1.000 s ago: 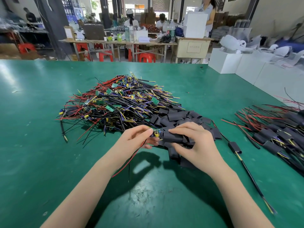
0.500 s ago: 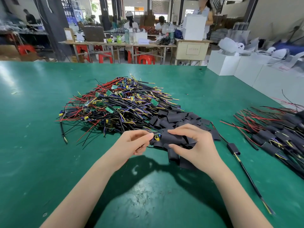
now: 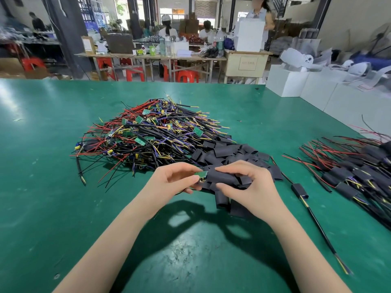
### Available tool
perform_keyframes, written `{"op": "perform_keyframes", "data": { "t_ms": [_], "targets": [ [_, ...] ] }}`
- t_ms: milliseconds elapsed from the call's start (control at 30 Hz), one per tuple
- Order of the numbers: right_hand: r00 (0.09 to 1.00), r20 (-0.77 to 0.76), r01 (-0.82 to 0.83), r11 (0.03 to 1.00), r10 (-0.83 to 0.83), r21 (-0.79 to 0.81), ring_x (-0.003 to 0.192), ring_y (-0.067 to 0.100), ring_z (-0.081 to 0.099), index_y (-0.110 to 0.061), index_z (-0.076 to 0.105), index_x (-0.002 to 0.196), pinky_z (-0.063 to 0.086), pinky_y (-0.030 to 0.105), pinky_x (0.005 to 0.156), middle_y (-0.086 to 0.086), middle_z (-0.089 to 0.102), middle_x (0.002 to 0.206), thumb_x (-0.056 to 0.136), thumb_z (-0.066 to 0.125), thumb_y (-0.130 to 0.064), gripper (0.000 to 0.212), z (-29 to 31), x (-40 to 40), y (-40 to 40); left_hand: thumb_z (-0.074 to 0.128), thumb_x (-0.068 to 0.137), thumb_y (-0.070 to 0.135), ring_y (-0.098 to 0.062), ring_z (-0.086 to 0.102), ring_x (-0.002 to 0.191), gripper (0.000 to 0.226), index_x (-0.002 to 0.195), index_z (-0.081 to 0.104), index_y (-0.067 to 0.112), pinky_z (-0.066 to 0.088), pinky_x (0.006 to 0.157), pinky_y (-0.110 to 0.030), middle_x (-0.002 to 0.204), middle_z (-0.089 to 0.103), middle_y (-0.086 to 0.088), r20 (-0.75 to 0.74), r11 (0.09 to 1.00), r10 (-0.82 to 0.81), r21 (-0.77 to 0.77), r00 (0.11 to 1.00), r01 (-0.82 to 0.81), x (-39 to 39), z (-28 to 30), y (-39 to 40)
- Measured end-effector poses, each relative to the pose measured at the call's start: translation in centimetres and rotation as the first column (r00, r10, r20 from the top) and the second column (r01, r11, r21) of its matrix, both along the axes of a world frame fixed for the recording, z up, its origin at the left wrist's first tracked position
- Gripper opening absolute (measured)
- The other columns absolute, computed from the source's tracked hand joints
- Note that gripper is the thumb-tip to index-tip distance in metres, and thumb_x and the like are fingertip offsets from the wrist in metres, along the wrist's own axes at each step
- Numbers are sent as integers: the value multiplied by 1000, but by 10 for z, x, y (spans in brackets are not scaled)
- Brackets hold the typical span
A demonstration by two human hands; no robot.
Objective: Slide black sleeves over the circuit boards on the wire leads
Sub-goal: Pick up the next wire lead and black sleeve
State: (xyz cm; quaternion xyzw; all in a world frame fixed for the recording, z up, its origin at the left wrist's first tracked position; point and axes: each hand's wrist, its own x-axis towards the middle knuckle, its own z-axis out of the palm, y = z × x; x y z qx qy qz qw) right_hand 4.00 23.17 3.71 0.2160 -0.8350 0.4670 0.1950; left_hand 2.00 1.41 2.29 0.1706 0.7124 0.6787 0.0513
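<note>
Green worktop (image 3: 53, 187) takes up most of the view, same as a second ago; the big tangle of wire leads (image 3: 148, 138) with little green boards sits mid-worktop and hasn't budged, the loose heap of black sleeves (image 3: 228, 155) is right against its near-right edge, and the finished bundle (image 3: 349, 172) lies well off to the right with one done lead (image 3: 300, 191) lying by itself between it and the heap; what's changed is small: a second ago the sleeve covered the board almost up to the yellow bit by the left fingers, now a stretch of green board is showing outside the sleeve mouth, and both hands have come up a touch off the pile; left hand (image 3: 169, 182) has thumb and fingers curled, pinching the exposed end of the circuit board (image 3: 201, 174); right hand (image 3: 247, 187) is pinched round the black sleeve (image 3: 222, 176), index on top and thumb underneath; the hands are close together just above the near edge of the sleeve heap, board end sitting right at the sleeve's opening.
</note>
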Motion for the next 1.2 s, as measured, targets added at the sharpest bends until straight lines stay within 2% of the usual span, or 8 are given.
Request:
{"op": "perform_keyframes", "data": {
  "t_ms": [167,367,467,567,667,800,1067,1200],
  "targets": [
    [1000,15,-5,1000,6,-26,91,3,63,-14,75,99,43,13,84,-4,70,94,70,82,-4,31,-1,1,-2,65,88,1,-2,60,56,13,94,71,10,41,48,-7,66,70,4,-46,999,36,-17,998,-37,1,3,1],
    [997,-73,-4,995,11,97,92,2,62,-16,75,100,44,13,84,-8,68,95,68,82,-4,36,-2,1,-4,68,86,2,-15,61,62,16,84,75,17,50,62,-20,74,72,-8,-12,1000,6,3,1000,-6,-1,0,0],
    [998,-57,1,992,6,122,87,2,63,-18,75,100,45,14,80,-8,68,93,67,82,-6,36,-4,1,-5,71,82,-1,-12,65,68,19,89,73,17,51,68,-17,78,73,-3,-38,1000,-18,-17,999,17,0,-1,-1],
    [999,-46,7,987,1,163,80,2,61,-18,75,100,45,13,74,-7,68,89,67,82,-8,35,-6,1,-6,72,81,1,-15,67,73,23,96,73,17,53,73,-22,83,74,-5,-21,999,-2,-45,1000,1,-1,-2,-1],
    [998,-62,26,990,-17,139,79,1,61,-18,75,99,44,10,73,-7,68,88,66,83,-8,34,-5,1,-6,73,81,3,-16,71,72,23,103,69,9,51,64,-16,85,76,-8,22,997,15,-71,1000,-14,-3,1,-5],
    [998,-63,25,994,-18,107,80,5,63,-19,75,99,47,14,74,-6,69,89,68,83,-11,33,-3,2,-7,73,80,0,-16,69,70,6,84,71,4,52,66,-19,79,74,-13,23,997,32,-69,999,-30,-6,5,-14],
    [1000,14,3,995,-4,104,75,7,63,-18,76,99,46,11,71,-6,69,87,68,82,-11,32,-8,2,-10,73,79,-4,-5,60,57,7,79,72,3,44,55,-10,62,68,2,-81,993,29,-115,996,-38,0,5,-6],
    [999,39,-26,993,21,118,75,9,64,-18,77,97,51,22,72,-7,68,86,69,80,-13,29,-10,3,-13,70,82,-6,-9,58,58,8,80,71,2,49,63,-16,63,65,-1,-11,991,-30,-128,1000,28,1,1,-1]
  ]
}}
